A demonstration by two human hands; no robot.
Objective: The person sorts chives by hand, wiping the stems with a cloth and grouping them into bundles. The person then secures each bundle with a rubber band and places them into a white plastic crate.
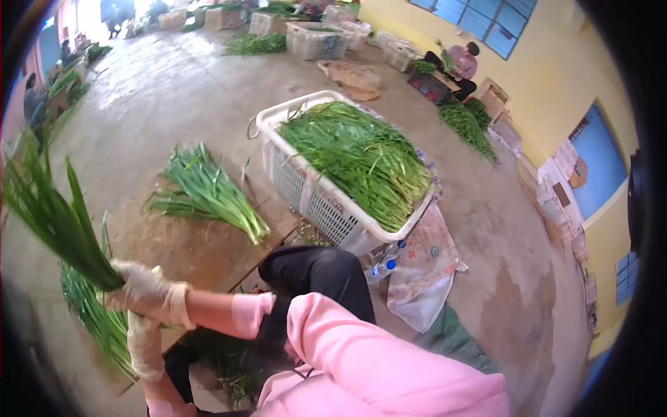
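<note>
In a pale glove, my right hand (pixel 149 292) is closed around a bunch of long flat-leaved greens (pixel 66 229), whose leaves point up and to the left. My left hand (pixel 144 347), also gloved, sits right below the right one, close to the stem end of the bunch. Its fingers are mostly hidden. More greens (pixel 97 313) lie under and beside my hands on a low brown board (pixel 160 250). A separate bundle of greens (pixel 208 191) rests on the board, pale stems toward my knee.
A white plastic crate (pixel 313 201) heaped with greens stands just past my knee. Next to it are water bottles (pixel 382 270) and a crumpled sack (pixel 424 267). A seated person (pixel 462 62) handles greens by the wall. More crates (pixel 316 42) line the back.
</note>
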